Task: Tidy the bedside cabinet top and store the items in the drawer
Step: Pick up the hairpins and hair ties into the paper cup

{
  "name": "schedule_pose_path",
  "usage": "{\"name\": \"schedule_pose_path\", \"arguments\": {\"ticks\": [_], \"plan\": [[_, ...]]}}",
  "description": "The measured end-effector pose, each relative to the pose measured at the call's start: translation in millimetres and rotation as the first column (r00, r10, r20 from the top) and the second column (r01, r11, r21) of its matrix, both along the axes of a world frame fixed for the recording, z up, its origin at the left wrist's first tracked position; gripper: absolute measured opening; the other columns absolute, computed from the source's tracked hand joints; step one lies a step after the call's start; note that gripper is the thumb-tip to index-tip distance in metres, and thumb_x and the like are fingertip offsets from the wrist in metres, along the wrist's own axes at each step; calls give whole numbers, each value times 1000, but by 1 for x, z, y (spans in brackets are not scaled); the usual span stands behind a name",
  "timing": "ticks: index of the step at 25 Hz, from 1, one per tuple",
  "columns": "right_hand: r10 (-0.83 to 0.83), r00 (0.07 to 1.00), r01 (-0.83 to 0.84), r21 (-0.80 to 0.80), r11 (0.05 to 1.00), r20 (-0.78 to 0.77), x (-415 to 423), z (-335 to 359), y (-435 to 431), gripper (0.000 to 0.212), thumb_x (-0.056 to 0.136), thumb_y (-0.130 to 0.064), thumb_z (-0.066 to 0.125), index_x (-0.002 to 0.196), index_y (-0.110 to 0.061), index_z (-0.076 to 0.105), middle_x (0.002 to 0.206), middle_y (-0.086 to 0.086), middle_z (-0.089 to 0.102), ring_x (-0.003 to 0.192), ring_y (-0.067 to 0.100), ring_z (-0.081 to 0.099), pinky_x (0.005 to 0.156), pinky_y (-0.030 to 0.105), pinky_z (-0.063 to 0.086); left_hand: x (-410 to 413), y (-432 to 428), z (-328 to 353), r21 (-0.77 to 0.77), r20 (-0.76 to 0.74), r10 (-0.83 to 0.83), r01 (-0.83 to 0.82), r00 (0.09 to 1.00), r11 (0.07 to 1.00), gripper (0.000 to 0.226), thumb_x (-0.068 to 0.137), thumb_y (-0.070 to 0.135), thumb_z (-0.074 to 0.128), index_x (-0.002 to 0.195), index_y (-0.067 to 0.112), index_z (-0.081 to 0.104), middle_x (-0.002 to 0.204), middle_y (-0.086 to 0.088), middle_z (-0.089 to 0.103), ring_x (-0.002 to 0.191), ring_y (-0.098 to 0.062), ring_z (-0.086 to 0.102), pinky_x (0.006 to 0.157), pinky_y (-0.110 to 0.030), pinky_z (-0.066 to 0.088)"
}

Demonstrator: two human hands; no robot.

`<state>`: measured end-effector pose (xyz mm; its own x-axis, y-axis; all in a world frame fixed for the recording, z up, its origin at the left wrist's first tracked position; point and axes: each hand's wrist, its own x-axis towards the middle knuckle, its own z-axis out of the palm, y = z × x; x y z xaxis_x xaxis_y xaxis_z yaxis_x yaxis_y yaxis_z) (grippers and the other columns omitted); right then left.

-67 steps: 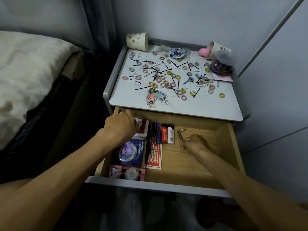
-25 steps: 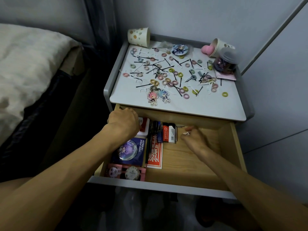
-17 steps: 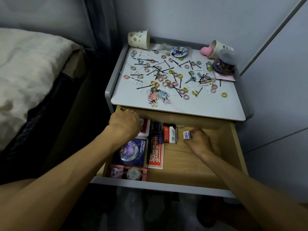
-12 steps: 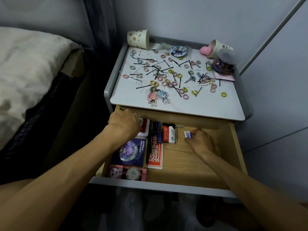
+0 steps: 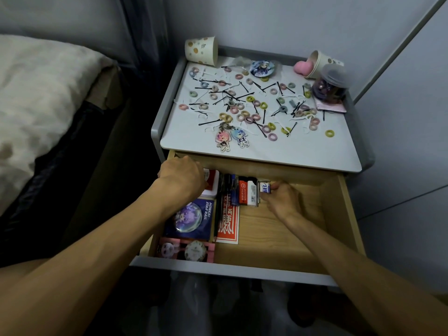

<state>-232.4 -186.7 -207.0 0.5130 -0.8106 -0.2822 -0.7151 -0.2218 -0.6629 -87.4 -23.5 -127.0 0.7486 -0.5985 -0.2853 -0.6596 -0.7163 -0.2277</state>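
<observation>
- A blue-and-white box (image 5: 264, 187) is pinched by the right grip (image 5: 282, 198) in the drawer (image 5: 278, 234).
- The left grip (image 5: 181, 178) is curled above a red case (image 5: 212, 183); whether anything is held cannot be told.

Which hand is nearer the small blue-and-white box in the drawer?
Right. The right hand pinches the blue-and-white box; the left hand is apart to its left, over the red case.

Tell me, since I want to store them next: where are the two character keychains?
In the head view, the character keychains lie on the cabinet top near its front edge, left of centre, just in front of the scattered hair ties.
</observation>
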Motion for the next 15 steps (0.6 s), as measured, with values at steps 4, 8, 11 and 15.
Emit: {"name": "schedule_pose_path", "arguments": {"ticks": [4, 8, 11, 15], "plan": [[8, 999, -9, -3, 1000, -42, 1, -5, -4, 18, 80, -20, 77, 80, -22, 58, 91, 7, 73, 77, 21, 68, 69, 32, 56, -1, 0, 0, -23, -15, 18, -19, 1000, 1000, 33, 98, 37, 51, 120, 14, 62, 118, -7, 65, 109, -28, 63, 83, -37, 53], [37, 998, -38, -31, 999, -42, -5, -2, -6, 31, 82, -24, 75, 107, -11, 63, 97, 7, 71, 84, 20, 66, 68, 24, 45, -3, 1, 2, -50, -36, 45, -47, 998, 998, 35, 99, 38, 51, 122, 13, 60, 118, -7, 64, 108, -27, 63, 82, -36, 51], [109, 993, -106, -81, 991, 37, -12, 14, -4, 16, 86, -18, 69, 102, -15, 66, 96, 3, 70, 86, 20, 66, 70, 27, 49, -8, 1, 10, -120, 34, -16, 20, 999, 993, 37, 99, 43, 46, 119, 15, 61, 117, -8, 65, 109, -27, 62, 84, -34, 47], [286, 948, -262, -165, 951, 137, -22, 48, 1, 14, 90, -10, 62, 91, -21, 70, 86, -6, 69, 81, 7, 63, 70, 23, 52, -15, -15, 28, -423, -115, -84, 28, 990, 906, 33, 94, 48, 48, 107, 21, 64, 104, -10, 69, 95, -33, 64, 75, -35, 45]]}}
